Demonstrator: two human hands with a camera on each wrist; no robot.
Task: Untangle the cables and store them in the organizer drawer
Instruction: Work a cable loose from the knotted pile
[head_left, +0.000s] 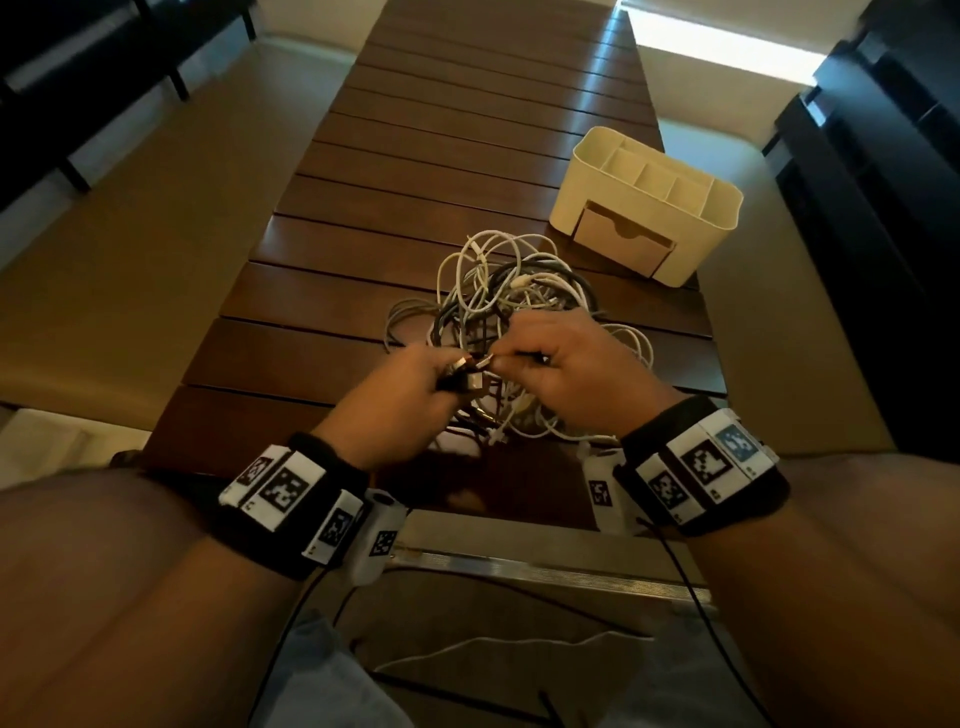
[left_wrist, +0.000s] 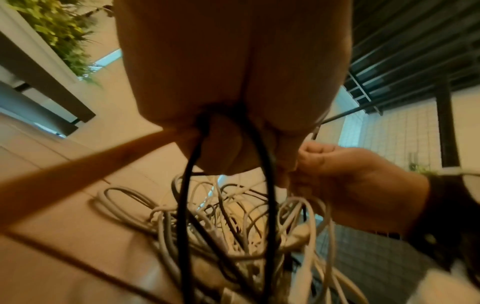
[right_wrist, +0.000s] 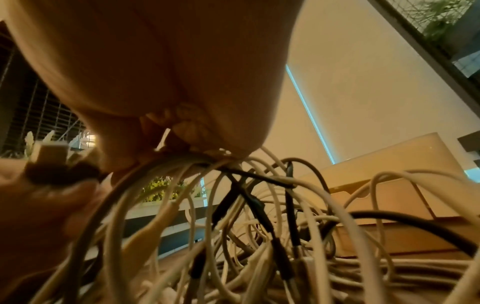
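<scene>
A tangle of white, grey and black cables lies on the slatted wooden table in front of me. My left hand grips a black cable with a metal USB plug; the cable's black loop hangs from that fist. My right hand pinches a thin cable end right beside the plug, and a bunch of white cables runs under its curled fingers. The cream organizer stands at the back right, its small front drawer pushed in.
The table is long and narrow, with cushioned benches on both sides. A loose white cable lies across my lap below the table's near edge. Thin black wires run from the wrist cameras. Bare tabletop stretches beyond the organizer.
</scene>
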